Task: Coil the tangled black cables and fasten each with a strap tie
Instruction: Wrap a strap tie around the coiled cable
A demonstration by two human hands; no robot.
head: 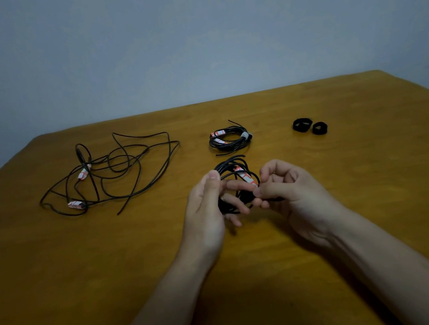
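My left hand [208, 205] grips a coiled black cable [232, 168] with a red-and-white label, held just above the wooden table [56, 269]. My right hand [286, 187] pinches a black strap at the coil's right side; the strap is mostly hidden by my fingers. A tangled black cable [114, 171] with two red-and-white labels sprawls at the left. A coiled cable bound with a strap tie [229, 139] lies behind my hands. Two rolled black strap ties [309, 126] sit at the back right.
A plain grey wall [188, 32] rises behind the table's far edge. Bare wood stretches on both sides of my forearms.
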